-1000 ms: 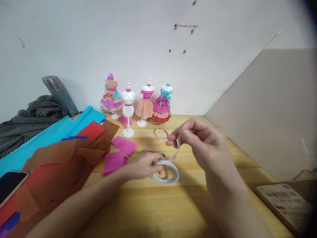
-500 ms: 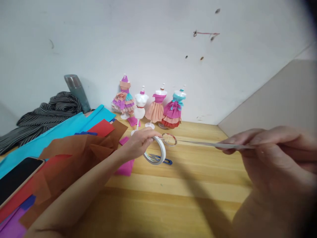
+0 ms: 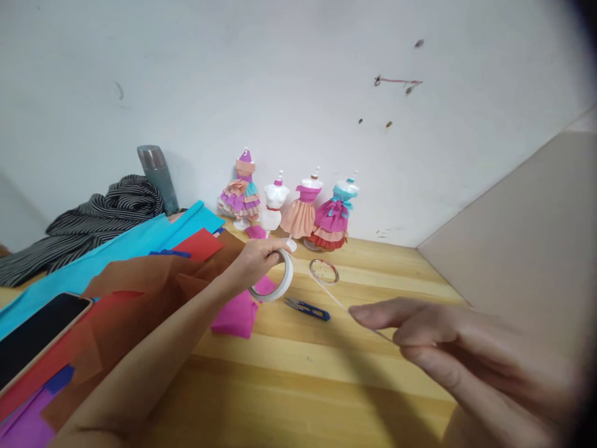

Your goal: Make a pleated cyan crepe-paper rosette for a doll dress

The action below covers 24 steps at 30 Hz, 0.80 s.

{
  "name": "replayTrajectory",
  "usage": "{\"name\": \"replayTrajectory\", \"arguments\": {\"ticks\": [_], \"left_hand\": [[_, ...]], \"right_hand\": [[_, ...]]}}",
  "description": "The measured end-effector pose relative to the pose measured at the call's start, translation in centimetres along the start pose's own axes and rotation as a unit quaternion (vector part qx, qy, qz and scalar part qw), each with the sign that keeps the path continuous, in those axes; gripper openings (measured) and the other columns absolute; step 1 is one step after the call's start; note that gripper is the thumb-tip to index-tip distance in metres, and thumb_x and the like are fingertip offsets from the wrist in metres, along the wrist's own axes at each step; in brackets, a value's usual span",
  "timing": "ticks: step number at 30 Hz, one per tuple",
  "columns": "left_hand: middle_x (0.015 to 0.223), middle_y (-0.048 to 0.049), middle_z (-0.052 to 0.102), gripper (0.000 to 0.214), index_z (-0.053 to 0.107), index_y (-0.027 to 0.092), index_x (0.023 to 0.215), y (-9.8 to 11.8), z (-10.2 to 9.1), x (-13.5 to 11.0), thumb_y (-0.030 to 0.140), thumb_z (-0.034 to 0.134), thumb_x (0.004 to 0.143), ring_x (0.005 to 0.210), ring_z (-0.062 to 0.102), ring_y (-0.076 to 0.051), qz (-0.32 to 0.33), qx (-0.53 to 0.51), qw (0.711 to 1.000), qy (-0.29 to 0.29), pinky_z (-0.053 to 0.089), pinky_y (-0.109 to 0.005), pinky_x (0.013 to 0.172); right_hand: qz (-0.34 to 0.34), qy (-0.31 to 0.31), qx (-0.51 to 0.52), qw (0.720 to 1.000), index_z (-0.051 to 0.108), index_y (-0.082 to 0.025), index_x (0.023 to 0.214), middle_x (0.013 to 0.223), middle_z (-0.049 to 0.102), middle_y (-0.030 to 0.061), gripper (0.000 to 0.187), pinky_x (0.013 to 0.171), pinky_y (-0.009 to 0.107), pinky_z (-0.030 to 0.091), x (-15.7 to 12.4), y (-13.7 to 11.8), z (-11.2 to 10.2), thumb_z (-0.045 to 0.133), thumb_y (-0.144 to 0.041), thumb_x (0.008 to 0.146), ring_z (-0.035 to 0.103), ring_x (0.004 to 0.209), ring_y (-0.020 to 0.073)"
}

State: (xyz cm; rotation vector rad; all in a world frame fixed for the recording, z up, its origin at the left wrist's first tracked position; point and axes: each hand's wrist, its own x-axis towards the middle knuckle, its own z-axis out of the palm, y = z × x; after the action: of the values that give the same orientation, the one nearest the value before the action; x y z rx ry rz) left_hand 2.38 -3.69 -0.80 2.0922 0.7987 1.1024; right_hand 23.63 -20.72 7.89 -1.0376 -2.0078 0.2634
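My left hand (image 3: 257, 264) is closed on a roll of white tape (image 3: 285, 280), gripping its upper left rim above the table. Between the fingertips of my right hand (image 3: 448, 348) a thin, pale strip of tape (image 3: 333, 297) is pinched. Its far end points toward the roll, with a gap showing between them. Below the strip lie blue-handled thread snips (image 3: 308, 309), their blades toward the roll. A round, clear dish (image 3: 324, 271) with tiny bits in it sits behind the strip. Folded magenta paper (image 3: 234, 316) rests beneath the left hand.
Small dress forms in paper dresses, such as a peach skirt (image 3: 298, 218), stand along the wall beside a bare white form (image 3: 275, 198). Brown (image 3: 135, 286) and blue paper (image 3: 116, 252), a phone (image 3: 40, 330), striped cloth (image 3: 102, 211) and a flask (image 3: 158, 177) fill the left.
The tape strip has come away from the roll. My right hand has moved down and left, turning the strip to a slant. The roll has shifted left, uncovering the snips.
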Motion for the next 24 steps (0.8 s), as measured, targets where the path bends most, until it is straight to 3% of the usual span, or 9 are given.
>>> {"name": "replayTrajectory", "arguments": {"ticks": [3, 7, 14, 19, 24], "left_hand": [[0.073, 0.0, 0.066, 0.024, 0.071, 0.015, 0.084, 0.2, -0.1, 0.0, 0.016, 0.048, 0.079, 0.065, 0.056, -0.01, -0.018, -0.028, 0.999, 0.007, 0.044, -0.019, 0.064], [0.061, 0.0027, 0.057, 0.022, 0.07, 0.015, 0.078, 0.0, -0.1, 0.0, 0.017, 0.048, 0.077, 0.059, 0.05, -0.01, -0.077, -0.033, 0.996, 0.036, 0.04, -0.019, 0.057], [0.057, 0.0027, 0.055, 0.017, 0.06, 0.016, 0.066, -1.2, 0.4, 0.0, 0.017, 0.045, 0.074, 0.056, 0.05, -0.011, -0.17, -0.022, 0.982, 0.078, 0.04, -0.021, 0.057], [0.054, 0.0033, 0.053, 0.018, 0.058, 0.017, 0.065, -2.0, 0.9, -0.2, 0.023, 0.046, 0.077, 0.054, 0.05, -0.011, -0.2, -0.002, 0.974, 0.111, 0.037, -0.022, 0.054], [0.053, 0.0032, 0.053, 0.021, 0.056, 0.017, 0.062, -2.6, 1.7, -0.4, 0.023, 0.045, 0.079, 0.051, 0.048, -0.01, -0.227, 0.004, 0.965, 0.132, 0.033, -0.022, 0.051]], "right_hand": [[-0.037, -0.066, -0.019, 0.997, 0.06, -0.028, 0.083, 0.083, 0.076, 0.0025, 0.013, 0.064, 0.022, 0.061, 0.5, -0.4, 0.9, 0.054, -0.017, 0.088, 0.075, 0.08, 0.0193], [-0.054, -0.102, -0.017, 0.993, 0.055, -0.024, 0.083, 0.088, 0.075, 0.0053, 0.015, 0.069, 0.023, 0.058, 0.9, -0.7, 3.5, 0.051, -0.011, 0.089, 0.073, 0.086, 0.0187], [-0.089, -0.036, -0.027, 0.995, 0.053, -0.021, 0.087, 0.091, 0.073, 0.0085, 0.014, 0.074, 0.025, 0.058, 1.1, 0.4, 7.3, 0.047, -0.01, 0.092, 0.072, 0.089, 0.0186], [-0.085, 0.007, -0.014, 0.996, 0.053, -0.021, 0.085, 0.083, 0.072, 0.0073, 0.015, 0.069, 0.026, 0.058, 0.9, 1.4, 9.5, 0.047, -0.008, 0.091, 0.072, 0.089, 0.0194], [-0.093, 0.054, -0.034, 0.994, 0.054, -0.021, 0.085, 0.083, 0.072, 0.0084, 0.016, 0.076, 0.03, 0.06, 0.6, 2.2, 11.9, 0.048, -0.006, 0.089, 0.072, 0.091, 0.0202]]}}
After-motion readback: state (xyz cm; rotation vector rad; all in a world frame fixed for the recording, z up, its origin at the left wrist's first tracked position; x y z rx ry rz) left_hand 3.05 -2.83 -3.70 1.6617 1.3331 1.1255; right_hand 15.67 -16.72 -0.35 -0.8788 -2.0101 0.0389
